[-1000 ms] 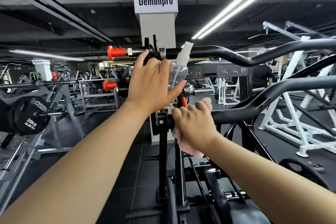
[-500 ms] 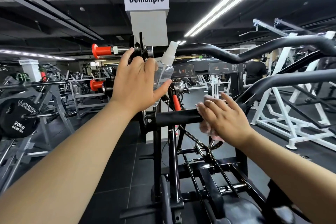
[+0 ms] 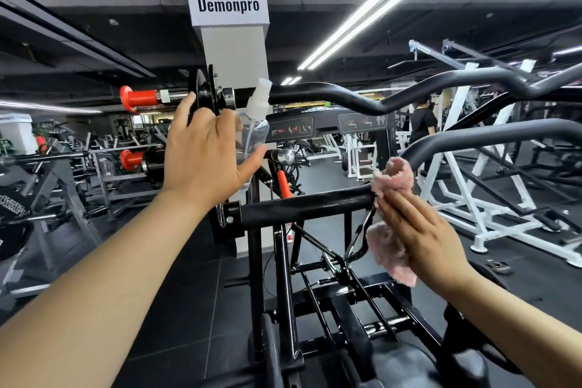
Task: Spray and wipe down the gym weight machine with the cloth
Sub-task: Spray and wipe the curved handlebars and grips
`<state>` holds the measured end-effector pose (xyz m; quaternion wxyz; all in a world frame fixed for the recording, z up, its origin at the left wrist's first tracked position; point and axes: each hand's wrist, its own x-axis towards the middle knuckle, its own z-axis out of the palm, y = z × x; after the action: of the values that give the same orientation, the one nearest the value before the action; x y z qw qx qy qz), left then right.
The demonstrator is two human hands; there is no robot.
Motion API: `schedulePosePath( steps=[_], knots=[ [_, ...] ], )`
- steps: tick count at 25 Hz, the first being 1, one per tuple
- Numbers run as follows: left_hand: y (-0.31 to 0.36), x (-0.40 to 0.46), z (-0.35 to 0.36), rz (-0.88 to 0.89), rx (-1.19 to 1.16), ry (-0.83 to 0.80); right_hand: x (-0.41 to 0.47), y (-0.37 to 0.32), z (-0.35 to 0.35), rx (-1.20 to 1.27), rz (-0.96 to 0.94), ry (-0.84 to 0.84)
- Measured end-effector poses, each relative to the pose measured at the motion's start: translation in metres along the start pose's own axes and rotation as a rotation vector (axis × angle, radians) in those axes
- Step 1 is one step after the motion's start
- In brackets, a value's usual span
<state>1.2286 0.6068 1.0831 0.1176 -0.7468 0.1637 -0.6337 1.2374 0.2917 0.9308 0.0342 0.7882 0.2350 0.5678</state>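
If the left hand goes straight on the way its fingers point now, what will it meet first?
Probably the black disc at the end of the upper bar. The left hand, holding the spray bottle, points up and forward at it; the forefinger tip already overlaps the disc, but depth is unclear.

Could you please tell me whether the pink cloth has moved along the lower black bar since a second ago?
Yes. The pink cloth slid rightward along the lower black bar, away from its bracket end.
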Motion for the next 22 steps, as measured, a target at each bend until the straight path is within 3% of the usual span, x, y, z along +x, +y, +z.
schedulePosePath(
  steps=[2, 5, 6, 8, 11, 13, 16, 18, 20, 22],
  knots=[
    [-0.001, 0.000, 0.000, -0.008, -0.011, -0.004, -0.016, -0.016, 0.002, 0.288, 0.465, -0.036],
    [0.000, 0.001, 0.001, -0.023, -0.017, -0.004, -0.003, -0.018, 0.000, 1.250, 1.467, 0.073],
    [0.000, 0.001, 0.001, -0.025, -0.022, -0.003, 0.005, -0.012, -0.002, 1.459, 1.637, 0.105],
    [0.000, 0.000, 0.001, -0.028, -0.028, 0.000, 0.019, 0.007, -0.011, 1.729, 1.627, 0.194],
    [0.000, -0.001, 0.001, -0.032, -0.046, 0.000, 0.055, 0.022, -0.038, 1.855, 1.454, 0.226],
    [0.001, 0.000, 0.001, -0.036, -0.053, 0.006, 0.079, 0.034, -0.040, 1.791, 1.455, 0.138],
    [0.002, 0.001, 0.000, -0.041, -0.057, 0.012, 0.110, 0.039, -0.031, 1.685, 1.628, 0.116],
    [0.002, 0.000, 0.001, -0.044, -0.055, 0.014, 0.117, 0.032, -0.023, 1.658, 1.671, 0.229],
    [0.003, -0.001, 0.003, -0.048, -0.050, 0.027, 0.117, 0.017, -0.017, 1.687, 1.658, 0.454],
    [0.003, 0.000, 0.004, -0.052, -0.056, 0.037, 0.116, 0.007, -0.013, 1.672, 1.677, 0.481]
  ],
)
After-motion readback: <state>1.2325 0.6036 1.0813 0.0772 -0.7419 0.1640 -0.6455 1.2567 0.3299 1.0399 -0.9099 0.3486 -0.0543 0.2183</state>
